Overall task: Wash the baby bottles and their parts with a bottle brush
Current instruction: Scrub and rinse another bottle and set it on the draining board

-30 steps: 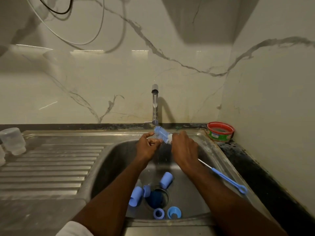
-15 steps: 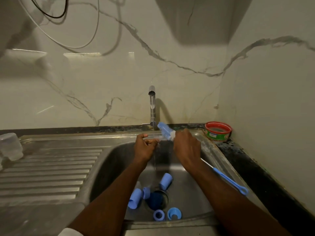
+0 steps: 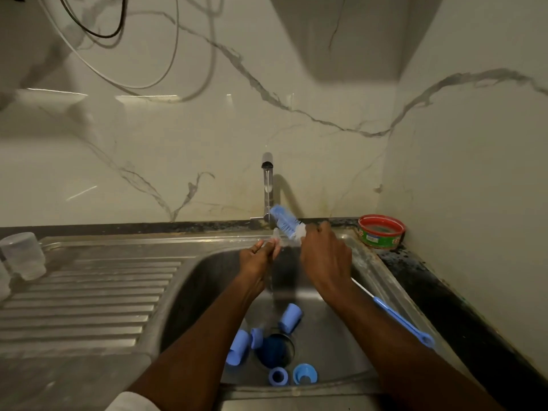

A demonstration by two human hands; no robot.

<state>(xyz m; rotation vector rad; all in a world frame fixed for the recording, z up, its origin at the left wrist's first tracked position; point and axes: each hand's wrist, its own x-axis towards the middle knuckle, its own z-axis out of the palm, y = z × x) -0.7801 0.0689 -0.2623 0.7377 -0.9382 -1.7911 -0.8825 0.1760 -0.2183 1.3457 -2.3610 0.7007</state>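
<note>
Over the steel sink (image 3: 189, 280), my right hand (image 3: 324, 259) grips a bottle brush (image 3: 286, 221) whose blue bristle head points up and left; its blue handle (image 3: 403, 323) sticks out behind my wrist. My left hand (image 3: 258, 258) pinches a small clear part (image 3: 275, 235), probably a teat, under the thin stream from the tap (image 3: 267, 185). The bristles sit just above that part. Several blue caps and rings lie on the sink floor: a cap (image 3: 290, 317), another cap (image 3: 238, 351), a ring (image 3: 278, 376) and a collar (image 3: 304, 374).
A clear cup-like bottle part (image 3: 23, 256) stands upside down on the ribbed draining board (image 3: 89, 298) at left. A red-rimmed green tub (image 3: 381, 231) sits in the back right corner by the wall. A dark blue strainer (image 3: 274, 350) covers the drain.
The brush head has lifted off the part and tilted more upright. My left hand has dropped slightly, keeping the clear part in the water stream.
</note>
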